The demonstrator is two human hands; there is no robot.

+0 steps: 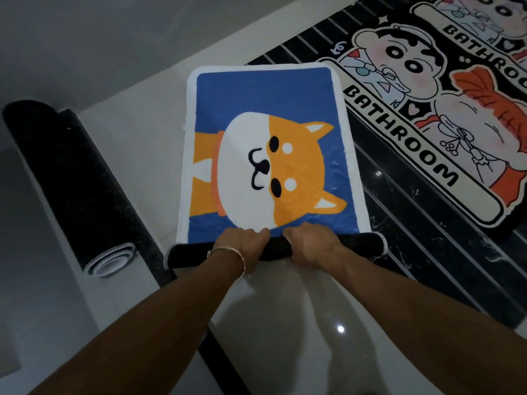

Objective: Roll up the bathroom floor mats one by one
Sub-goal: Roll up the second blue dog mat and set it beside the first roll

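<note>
Both hands are in close, side by side. The left hand (241,240) and right hand (310,242) curl their fingers over the black-backed roll (358,243) of the Shiba dog mat (271,132), gripping near mid-width, neither one ahead. The roll's long axis runs left to right across the arms. The flat remainder stretches straight away from the hands, so the push looks to go forward. A finished rolled mat (71,178) lies off left, and the BATHROOM mat (399,132) lies flat to the right.
</note>
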